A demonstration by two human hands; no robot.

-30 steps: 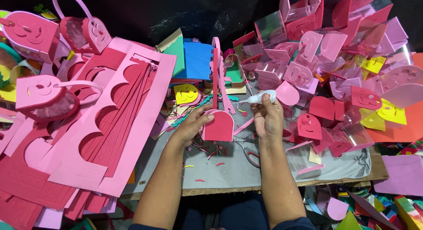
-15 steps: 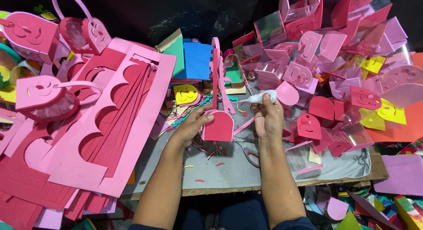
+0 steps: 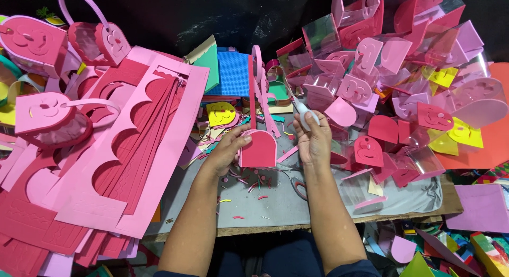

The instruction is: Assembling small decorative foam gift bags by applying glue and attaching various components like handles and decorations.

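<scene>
A small arch-shaped basket of dark pink foam (image 3: 257, 148) stands on the grey cloth in the middle, with a tall light pink foam handle (image 3: 261, 83) rising from it. My left hand (image 3: 229, 148) holds the basket's left side, thumb on its top edge. My right hand (image 3: 314, 136) is closed around a white tool (image 3: 303, 111) with a narrow tip that points up and left, just right of the handle.
Stacked pink foam sheets with scalloped cut-outs (image 3: 132, 150) fill the left. Finished pink baskets (image 3: 98, 38) lie at the far left. Clear plastic boxes with pink and yellow foam faces (image 3: 392, 75) pile up on the right. Scissors (image 3: 299, 187) and foam scraps lie by my forearms.
</scene>
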